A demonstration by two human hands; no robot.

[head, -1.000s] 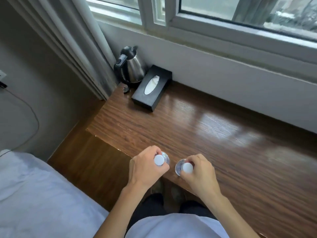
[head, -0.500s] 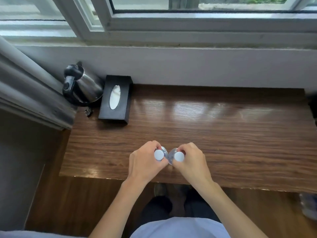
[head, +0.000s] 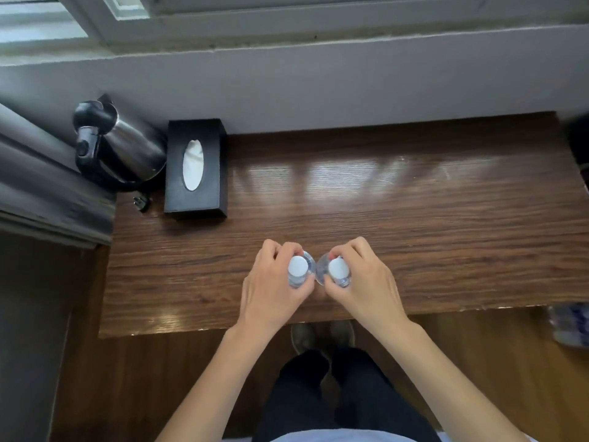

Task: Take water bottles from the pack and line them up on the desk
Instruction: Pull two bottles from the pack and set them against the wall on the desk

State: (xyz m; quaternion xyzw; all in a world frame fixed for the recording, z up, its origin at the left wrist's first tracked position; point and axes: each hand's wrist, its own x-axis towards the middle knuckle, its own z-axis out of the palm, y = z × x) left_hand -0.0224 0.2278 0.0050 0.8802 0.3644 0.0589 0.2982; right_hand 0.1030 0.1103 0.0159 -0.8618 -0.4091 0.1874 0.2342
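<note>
We start at the grip: our left hand curls its fingers and thumb round the neck and shoulder of a small clear plastic water bottle with a round white cap, and our right hand does the same with a second clear plastic bottle, also white-capped. Both hands hold firmly, knuckles up, thumbs toward us.

Each bottle stands upright, its long axis vertical, so we look almost straight down on the caps, which point up at the camera. The two bottles sit side by side, left and right of each other, their clear shoulders just touching or nearly so; we cannot tell which. They are over the near middle part of the dark brown wood-grain worktop, close to its front edge. Whether their bases rest on the wood is hidden by our hands.

Farther out, at the back left corner, a black rectangular tissue box with an oval opening showing white tissue lies with its length running front to back. Just beside it on the left stands a steel electric kettle with a black handle and lid, and a small black plug lies in front of the kettle. These stand well apart from the bottles. At the right edge, below the worktop, a blurred pack of bottles sits on the floor.
</note>
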